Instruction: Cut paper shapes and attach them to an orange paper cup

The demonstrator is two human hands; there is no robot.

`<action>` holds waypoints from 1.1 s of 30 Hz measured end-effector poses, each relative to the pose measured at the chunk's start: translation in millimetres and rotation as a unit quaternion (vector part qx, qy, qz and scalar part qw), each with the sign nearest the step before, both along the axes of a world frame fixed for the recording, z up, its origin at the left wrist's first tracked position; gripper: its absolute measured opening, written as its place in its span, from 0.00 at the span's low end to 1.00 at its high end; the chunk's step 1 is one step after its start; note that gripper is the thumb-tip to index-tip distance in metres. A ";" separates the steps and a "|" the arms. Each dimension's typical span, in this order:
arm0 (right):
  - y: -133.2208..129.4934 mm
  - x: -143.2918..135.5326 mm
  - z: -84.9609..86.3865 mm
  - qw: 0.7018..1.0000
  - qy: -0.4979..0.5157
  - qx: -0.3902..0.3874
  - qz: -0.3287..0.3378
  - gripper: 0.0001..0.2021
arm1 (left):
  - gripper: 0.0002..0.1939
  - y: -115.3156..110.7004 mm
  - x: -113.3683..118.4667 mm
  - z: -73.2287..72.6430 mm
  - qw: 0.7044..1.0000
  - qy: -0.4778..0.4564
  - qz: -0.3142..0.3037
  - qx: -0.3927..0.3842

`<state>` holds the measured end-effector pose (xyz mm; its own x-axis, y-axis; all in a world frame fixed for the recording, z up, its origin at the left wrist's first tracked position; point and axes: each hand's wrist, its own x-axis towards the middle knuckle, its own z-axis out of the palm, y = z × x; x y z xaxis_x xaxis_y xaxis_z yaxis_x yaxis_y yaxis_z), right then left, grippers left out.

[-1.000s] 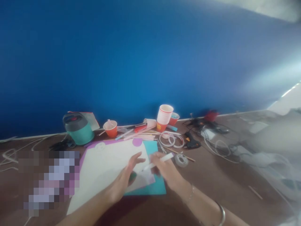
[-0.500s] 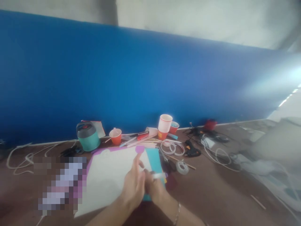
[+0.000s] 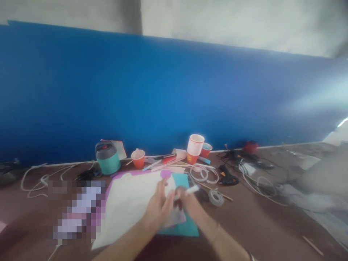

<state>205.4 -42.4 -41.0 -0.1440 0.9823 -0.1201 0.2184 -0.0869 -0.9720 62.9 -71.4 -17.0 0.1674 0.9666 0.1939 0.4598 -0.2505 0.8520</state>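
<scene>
My right hand [image 3: 187, 202] is closed around a white marker [image 3: 193, 189] that sticks out to the right of the fingers. Close beside it, my left hand [image 3: 159, 207] is over a large white sheet of paper [image 3: 127, 206], its fingers stretched forward and the thumb apart. A small purple disc [image 3: 165, 174] lies just beyond the left fingertips. Under the right hand shows a turquoise sheet [image 3: 181, 230]. A purple sheet [image 3: 108, 190] peeks out along the white paper's left edge. Blur hides whether the hands touch.
Along the blue wall [image 3: 163, 90] stand a teal pot [image 3: 108, 159], an orange cup [image 3: 138, 159] and stacked paper cups [image 3: 195, 146]. Sticks and strips [image 3: 168, 165], rings [image 3: 199, 173], a tape roll [image 3: 216, 198] and a black glue gun [image 3: 227, 176] lie nearby. Cables [image 3: 261, 186] trail right.
The view has shifted, so everything sits further right. My hands have moved slightly apart. The marker has tilted upward at its right end, and more of the turquoise sheet shows below the hands.
</scene>
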 end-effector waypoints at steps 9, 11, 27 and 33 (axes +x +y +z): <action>63.7 39.8 33.3 0.919 -0.382 0.079 -0.053 0.08 | 0.32 -14.9 -13.4 -18.9 0.941 0.289 -0.163 0.065; 59.4 43.9 32.3 0.902 -0.419 0.097 -0.051 0.09 | 0.32 -18.3 -13.4 -20.9 0.934 0.305 -0.176 0.057; 15.9 68.4 25.3 0.830 -0.553 0.062 -0.036 0.13 | 0.09 -16.6 -16.3 -23.5 0.924 0.303 -0.188 0.138; 12.8 86.5 30.6 0.979 -0.192 -0.047 -0.043 0.17 | 0.11 -18.8 -16.0 -26.9 0.926 0.291 -0.177 0.164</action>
